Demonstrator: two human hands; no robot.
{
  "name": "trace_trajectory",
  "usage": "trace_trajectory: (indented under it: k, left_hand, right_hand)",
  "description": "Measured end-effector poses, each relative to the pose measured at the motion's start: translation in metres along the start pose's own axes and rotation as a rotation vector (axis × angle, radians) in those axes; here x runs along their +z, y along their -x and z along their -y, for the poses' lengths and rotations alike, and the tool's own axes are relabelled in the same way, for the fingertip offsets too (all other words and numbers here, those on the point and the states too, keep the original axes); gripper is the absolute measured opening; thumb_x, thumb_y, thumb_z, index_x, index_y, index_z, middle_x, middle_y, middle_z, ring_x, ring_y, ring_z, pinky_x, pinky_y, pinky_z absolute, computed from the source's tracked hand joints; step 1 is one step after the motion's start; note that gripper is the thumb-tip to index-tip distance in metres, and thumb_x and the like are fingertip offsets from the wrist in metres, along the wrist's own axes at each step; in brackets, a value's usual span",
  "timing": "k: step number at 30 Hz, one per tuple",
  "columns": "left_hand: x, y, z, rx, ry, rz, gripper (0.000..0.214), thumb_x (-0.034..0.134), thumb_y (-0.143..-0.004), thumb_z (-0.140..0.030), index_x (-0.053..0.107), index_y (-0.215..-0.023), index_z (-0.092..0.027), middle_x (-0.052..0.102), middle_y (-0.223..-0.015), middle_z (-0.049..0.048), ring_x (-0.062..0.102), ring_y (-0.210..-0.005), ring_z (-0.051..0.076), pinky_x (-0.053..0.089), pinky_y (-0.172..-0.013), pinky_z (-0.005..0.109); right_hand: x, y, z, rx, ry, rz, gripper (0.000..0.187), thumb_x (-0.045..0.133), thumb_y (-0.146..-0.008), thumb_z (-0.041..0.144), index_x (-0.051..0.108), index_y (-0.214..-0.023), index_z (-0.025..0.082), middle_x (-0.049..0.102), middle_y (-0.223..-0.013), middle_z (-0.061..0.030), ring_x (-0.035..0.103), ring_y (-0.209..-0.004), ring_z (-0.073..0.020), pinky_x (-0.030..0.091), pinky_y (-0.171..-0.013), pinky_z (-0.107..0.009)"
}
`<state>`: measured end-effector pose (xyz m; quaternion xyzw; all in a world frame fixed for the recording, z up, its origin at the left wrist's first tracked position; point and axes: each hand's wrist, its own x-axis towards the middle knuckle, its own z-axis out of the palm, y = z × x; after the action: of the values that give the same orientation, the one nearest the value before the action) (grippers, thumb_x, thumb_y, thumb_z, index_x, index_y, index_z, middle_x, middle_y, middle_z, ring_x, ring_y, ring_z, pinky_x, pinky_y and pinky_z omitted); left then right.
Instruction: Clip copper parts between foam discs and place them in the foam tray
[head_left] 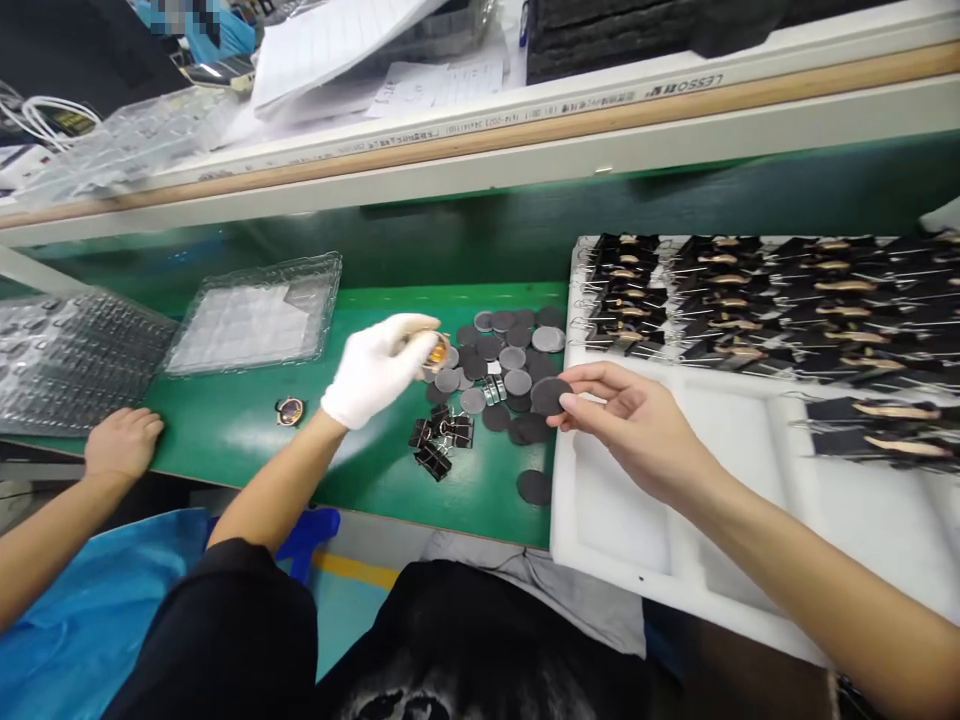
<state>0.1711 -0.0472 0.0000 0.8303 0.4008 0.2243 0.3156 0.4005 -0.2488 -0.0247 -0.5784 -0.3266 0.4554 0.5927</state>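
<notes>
My left hand, in a white glove, is closed on a round gold-rimmed watch case. Between the thumb and fingers of my bare right hand is a flat black disc, held just above the table by the white tray's edge. Many loose black and grey discs lie in a pile between my hands. Nearer to me are several black binder clips in a heap. Another gold-rimmed watch case rests on the green table left of my gloved wrist.
A white compartmented tray at right holds rows of clipped pieces. Clear plastic trays and a stack of them stand at left. A co-worker's hand rests at the table edge. A shelf with papers crosses above.
</notes>
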Motion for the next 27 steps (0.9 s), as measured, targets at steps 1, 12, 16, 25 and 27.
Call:
trace_trajectory:
  k: [1,12,16,25,27]
  left_hand:
    - [0.010,0.000,-0.017,0.026,0.076,0.108,0.038,0.060,-0.097,-0.047,0.073,-0.123,-0.021,0.081,-0.109,0.0043,0.073,-0.070,0.013,0.060,-0.073,0.026]
    - [0.060,-0.014,-0.074,0.138,0.446,0.632,0.041,0.049,-0.106,-0.039,0.065,-0.130,-0.011,0.078,-0.095,0.0081,0.072,-0.073,0.013,0.057,-0.066,0.022]
    - [0.064,-0.013,-0.061,0.191,0.300,0.568,0.041,0.064,-0.097,-0.034,0.065,-0.134,-0.015,0.077,-0.121,0.0084,0.073,-0.092,0.015,0.059,-0.080,0.025]
    - [0.061,-0.005,-0.062,0.386,0.147,0.581,0.045,0.064,-0.100,-0.030,0.059,-0.142,-0.019,0.078,-0.113,0.0034,0.073,-0.087,0.012,0.056,-0.084,0.024]
    - [0.063,-0.002,-0.061,0.447,0.060,0.548,0.048,0.065,-0.099,-0.029,0.056,-0.146,-0.019,0.078,-0.113,0.0040,0.074,-0.088,0.013,0.055,-0.084,0.025]
  right_hand:
    - [-0.001,0.001,-0.002,-0.106,0.056,-0.048,0.032,0.089,-0.080,0.046,0.074,-0.098,0.025,0.076,-0.089,-0.0033,0.078,-0.075,-0.0229,0.067,-0.073,-0.039]
    - [-0.026,-0.004,-0.027,-1.251,0.982,-0.123,0.042,0.073,-0.089,0.000,0.075,-0.120,0.027,0.080,-0.121,-0.0045,0.072,-0.125,-0.0331,0.067,-0.084,-0.045]
    - [-0.019,-0.001,-0.027,-1.132,0.929,-0.038,0.049,0.071,-0.089,-0.004,0.071,-0.131,0.022,0.079,-0.124,-0.0098,0.068,-0.130,-0.0352,0.065,-0.097,-0.050]
    - [-0.001,0.006,-0.027,-0.313,0.217,-0.070,0.046,0.083,-0.089,0.024,0.071,-0.133,0.031,0.079,-0.108,-0.0042,0.078,-0.093,-0.0207,0.070,-0.084,-0.036]
    - [0.000,0.005,-0.027,-0.192,0.140,-0.064,0.041,0.087,-0.085,0.029,0.075,-0.124,0.028,0.079,-0.098,-0.0030,0.078,-0.088,-0.0197,0.069,-0.085,-0.035]
